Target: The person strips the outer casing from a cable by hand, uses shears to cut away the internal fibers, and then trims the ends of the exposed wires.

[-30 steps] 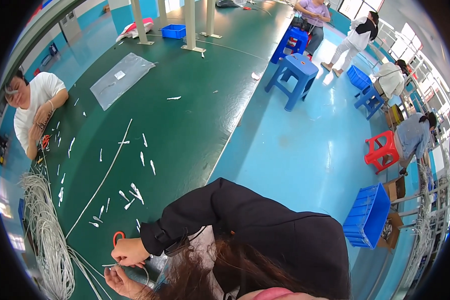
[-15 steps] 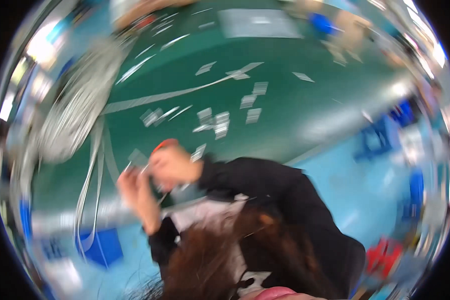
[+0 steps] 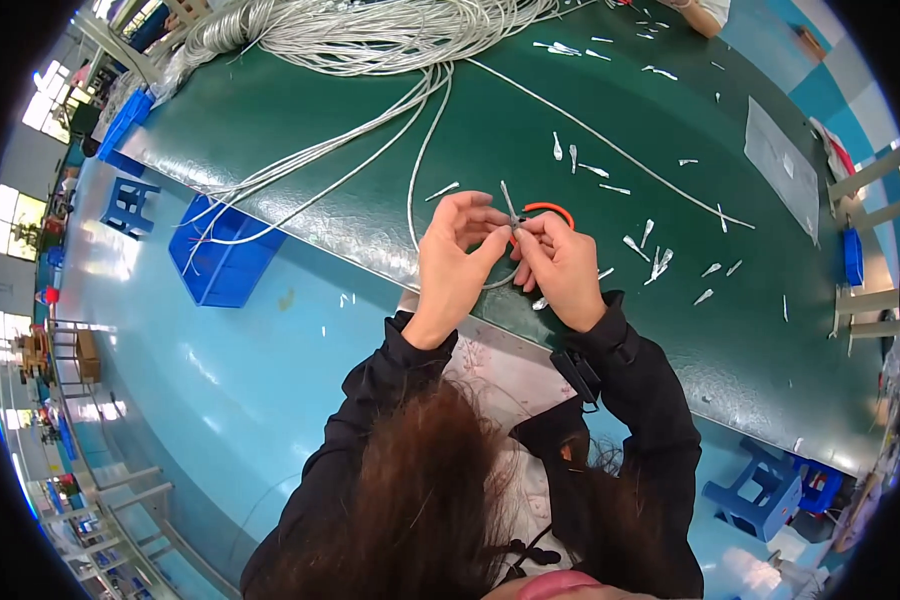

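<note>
Head view has steadied and swung round within the last second, while left hand [image 3: 458,262] and right hand [image 3: 567,268] remain together at one grey cable [image 3: 508,196]; in my judgement, work on its end continues. Left hand is narrow, thumb and forefinger pinching the cable. Right hand is closed around orange-handled scissors [image 3: 548,206], its thumb tip at the same spot; whether that tip touches cable cannot be told. Cable sits just inside the near edge of the green table [image 3: 715,345]: thin, its short end upright between fingertips, remainder curving beneath the hands. Finish of the end is too small to assess. Left of the hands, strands from a cable bundle [image 3: 370,40] overhang the near edge.
</note>
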The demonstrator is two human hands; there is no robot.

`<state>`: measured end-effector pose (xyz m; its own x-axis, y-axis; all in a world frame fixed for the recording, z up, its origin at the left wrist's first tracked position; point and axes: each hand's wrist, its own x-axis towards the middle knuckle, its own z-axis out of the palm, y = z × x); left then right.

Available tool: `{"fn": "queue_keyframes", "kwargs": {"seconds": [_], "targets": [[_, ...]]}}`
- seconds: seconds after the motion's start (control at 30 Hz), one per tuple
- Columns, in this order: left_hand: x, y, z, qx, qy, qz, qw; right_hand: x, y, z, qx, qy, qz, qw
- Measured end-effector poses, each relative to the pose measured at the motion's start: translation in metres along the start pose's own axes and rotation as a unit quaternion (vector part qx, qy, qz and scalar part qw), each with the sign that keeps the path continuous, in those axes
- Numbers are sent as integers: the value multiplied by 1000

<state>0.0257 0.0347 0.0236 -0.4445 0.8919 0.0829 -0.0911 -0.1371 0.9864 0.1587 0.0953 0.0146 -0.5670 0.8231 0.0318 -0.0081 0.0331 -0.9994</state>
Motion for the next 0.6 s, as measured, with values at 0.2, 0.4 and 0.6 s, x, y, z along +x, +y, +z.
{"fn": "queue_keyframes", "kwargs": {"seconds": [0.2, 0.4, 0.6], "targets": [[-1, 6, 6, 58, -9, 19, 998, -5, 1, 3, -117, 29, -60, 991], [2, -2, 4, 47, -9, 16, 999, -6, 1, 4, -155, 36, -91, 983], [4, -10, 4, 113, -31, 123, 985, 0, -3, -5, 74, -20, 62, 995]]}}
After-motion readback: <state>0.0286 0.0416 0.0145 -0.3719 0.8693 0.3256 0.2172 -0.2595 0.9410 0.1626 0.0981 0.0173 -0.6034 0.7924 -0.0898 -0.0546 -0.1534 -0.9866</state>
